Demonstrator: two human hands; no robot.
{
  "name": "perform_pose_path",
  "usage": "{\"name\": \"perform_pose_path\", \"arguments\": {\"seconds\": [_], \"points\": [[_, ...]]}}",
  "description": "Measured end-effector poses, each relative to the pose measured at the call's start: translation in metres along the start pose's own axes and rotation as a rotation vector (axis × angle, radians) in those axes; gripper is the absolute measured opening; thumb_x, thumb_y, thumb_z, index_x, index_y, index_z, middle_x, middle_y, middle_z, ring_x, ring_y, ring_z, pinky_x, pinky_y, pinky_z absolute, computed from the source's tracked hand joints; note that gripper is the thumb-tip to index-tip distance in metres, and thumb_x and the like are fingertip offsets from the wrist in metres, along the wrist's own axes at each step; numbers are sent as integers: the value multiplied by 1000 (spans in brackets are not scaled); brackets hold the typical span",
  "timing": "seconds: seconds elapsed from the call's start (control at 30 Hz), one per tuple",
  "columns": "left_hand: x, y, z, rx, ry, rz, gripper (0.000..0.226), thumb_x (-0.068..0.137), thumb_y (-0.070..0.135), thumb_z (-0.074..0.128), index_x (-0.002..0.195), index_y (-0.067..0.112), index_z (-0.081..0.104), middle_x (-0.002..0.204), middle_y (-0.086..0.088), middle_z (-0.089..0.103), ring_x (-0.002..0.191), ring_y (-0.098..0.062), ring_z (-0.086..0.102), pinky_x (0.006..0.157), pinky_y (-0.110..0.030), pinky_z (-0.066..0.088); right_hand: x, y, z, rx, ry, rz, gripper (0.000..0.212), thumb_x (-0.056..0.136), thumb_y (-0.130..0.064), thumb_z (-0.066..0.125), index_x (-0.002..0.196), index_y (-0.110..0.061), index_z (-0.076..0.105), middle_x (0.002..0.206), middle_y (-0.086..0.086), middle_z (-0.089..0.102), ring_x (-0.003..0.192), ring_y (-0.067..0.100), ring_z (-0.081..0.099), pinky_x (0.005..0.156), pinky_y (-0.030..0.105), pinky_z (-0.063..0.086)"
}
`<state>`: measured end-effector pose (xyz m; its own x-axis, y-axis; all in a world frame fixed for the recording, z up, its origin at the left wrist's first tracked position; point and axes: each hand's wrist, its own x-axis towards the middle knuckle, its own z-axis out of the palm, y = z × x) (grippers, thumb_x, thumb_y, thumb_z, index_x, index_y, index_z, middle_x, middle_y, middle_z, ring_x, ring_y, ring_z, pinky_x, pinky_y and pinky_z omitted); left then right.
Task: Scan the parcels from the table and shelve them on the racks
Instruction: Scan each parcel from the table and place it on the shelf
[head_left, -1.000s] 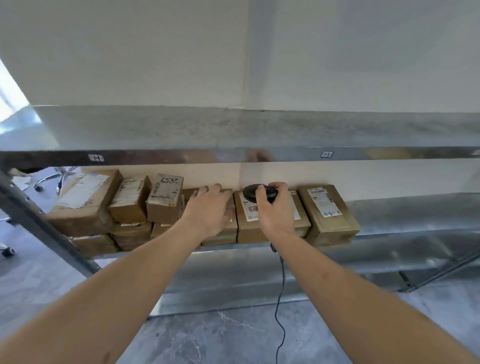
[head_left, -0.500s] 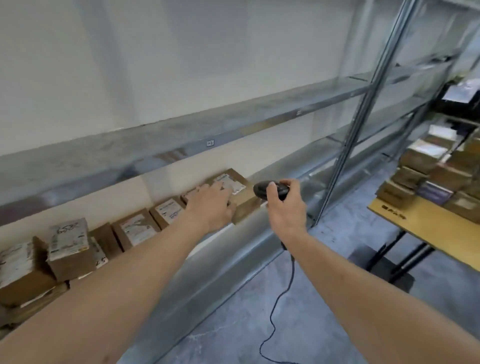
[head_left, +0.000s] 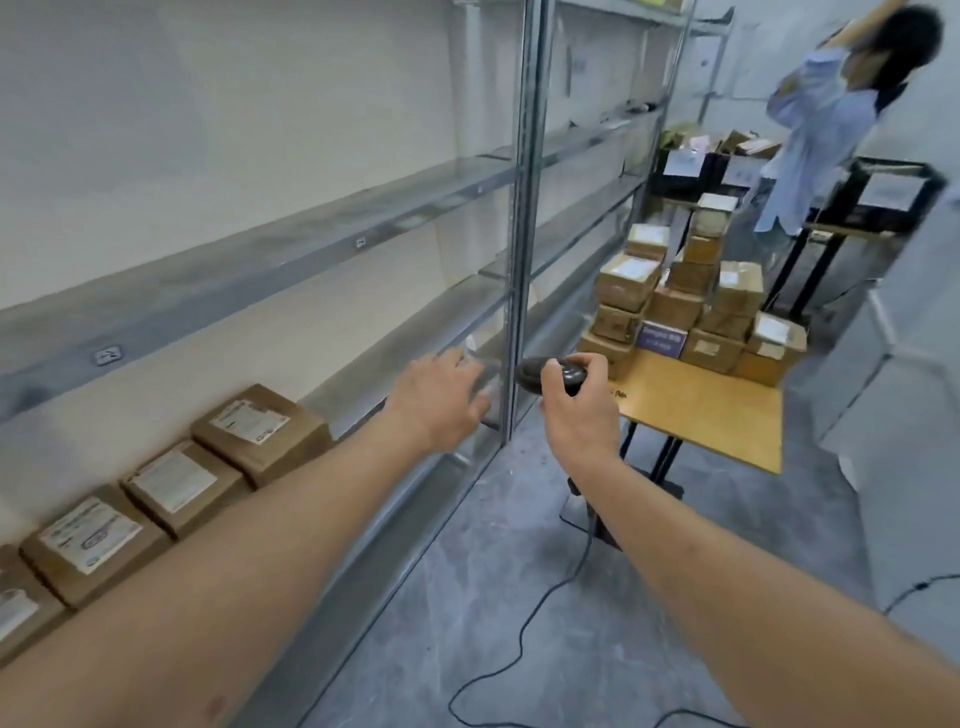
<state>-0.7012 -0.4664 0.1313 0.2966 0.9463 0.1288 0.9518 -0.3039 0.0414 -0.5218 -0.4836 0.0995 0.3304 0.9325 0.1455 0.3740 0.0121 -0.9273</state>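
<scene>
**A:** What's already on the rack (head_left: 311, 260)?

**B:** A row of shelved parcels (head_left: 262, 431) on the low shelf at the left, labels up, running lengthwise along it. The left hand (head_left: 441, 400) hangs empty past them, fingers loosely spread.

**A:** And the right hand (head_left: 576, 410)?

**B:** Fingers curled tight round the handheld scanner (head_left: 545, 375), its nose pointing left at the rack upright, cable trailing to the floor.

**A:** Next?

**B:** Likely the stacked parcels (head_left: 691, 306) on the yellow table (head_left: 717, 421) further right. Take a top one, so the pile stays steady, and turn its label to the scanner.
</scene>
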Motion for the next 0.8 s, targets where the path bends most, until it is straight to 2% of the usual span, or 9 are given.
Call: {"name": "perform_pose_path", "arguments": {"seconds": [0.1, 0.23, 0.3, 0.4, 0.6, 0.8], "points": [[52, 45, 13, 14, 1, 31, 43, 105, 45, 41, 135, 19, 58, 134, -10, 58, 121, -35, 57, 103, -45, 46, 46, 25, -39, -19, 35, 21, 30, 99, -59, 48, 117, -35, 48, 99, -10, 66, 90, 22, 70, 84, 52, 58], [113, 95, 30, -31, 3, 55, 47, 105, 48, 40, 139, 20, 57, 135, -7, 58, 122, -33, 57, 102, -46, 48, 102, 50, -86, -43, 86, 33, 36, 95, -66, 46, 116, -36, 49, 97, -10, 68, 87, 21, 72, 80, 49, 59], [142, 116, 37, -30, -2, 72, 51, 104, 52, 38, 139, 20, 56, 133, -6, 58, 121, -32, 58, 102, -49, 49, 128, 61, -107, -68, 106, 43, 32, 100, -60, 47, 119, -34, 49, 97, -7, 69, 87, 21, 69, 76, 42, 55], [183, 140, 43, -62, -17, 99, 52, 104, 52, 39, 141, 20, 56, 136, -6, 58, 123, -31, 58, 103, -51, 50, 166, 73, -132, -75, 155, 56, 31, 103, -55, 48, 122, -31, 48, 96, -9, 68, 85, 20, 69, 73, 39, 54], [276, 160, 55, -114, -10, 132, 54, 106, 49, 42, 150, 20, 50, 146, -8, 53, 131, -32, 52, 108, -50, 47, 240, 96, -146, -81, 232, 87, 25, 103, -53, 49, 121, -36, 48, 96, -9, 68, 86, 17, 69, 76, 42, 58], [384, 151, 77, -162, -19, 170, 53, 106, 48, 45, 151, 22, 48, 150, -7, 50, 137, -31, 48, 111, -49, 46, 330, 118, -124, -102, 298, 133, 27, 101, -56, 48, 120, -36, 47, 98, -11, 66, 90, 19, 70, 82, 50, 59]]}}
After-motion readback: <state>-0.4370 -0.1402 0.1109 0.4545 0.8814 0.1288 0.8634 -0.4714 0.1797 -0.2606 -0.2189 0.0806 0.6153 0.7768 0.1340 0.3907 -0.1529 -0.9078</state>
